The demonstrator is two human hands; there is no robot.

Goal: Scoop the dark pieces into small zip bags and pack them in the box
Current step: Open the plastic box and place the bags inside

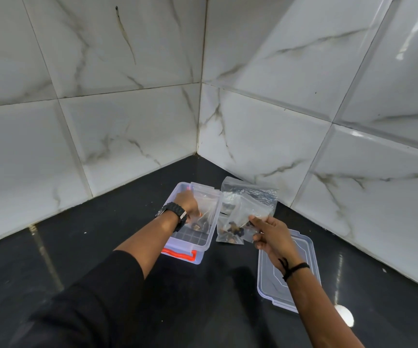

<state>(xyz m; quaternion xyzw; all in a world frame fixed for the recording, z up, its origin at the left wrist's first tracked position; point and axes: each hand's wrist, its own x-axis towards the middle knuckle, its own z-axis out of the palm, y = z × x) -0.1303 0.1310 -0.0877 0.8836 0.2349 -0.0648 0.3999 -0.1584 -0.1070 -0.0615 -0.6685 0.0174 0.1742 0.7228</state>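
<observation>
head view: the fingers of the left hand [190,204] reach down into the clear box [177,244], curled over a small zip bag [206,204] that lies inside it; the fingertips are hidden behind the hand, so whether they pinch the bag or only press on it i cannot tell. dark pieces [199,226] show through the near end of that bag. a black watch [174,212] sits on the left wrist, and a black sleeve [97,292] covers the forearm behind it.

the fingers of the right hand [269,234] are curled, thumb and forefinger pinching the corner of a second small zip bag [249,217], which holds a clump of dark pieces at its bottom. just behind and beneath it, more clear bags [250,190] lie in a loose pile against the wall. a black cord bracelet [294,268] circles the right wrist.

the box stands open on the dark surface [102,222], with an orange clasp [177,254] on its near end. its clear lid [310,249] lies flat to the right, apart from the box, partly under the right wrist. white marbled tiles [127,121] form the corner behind.
</observation>
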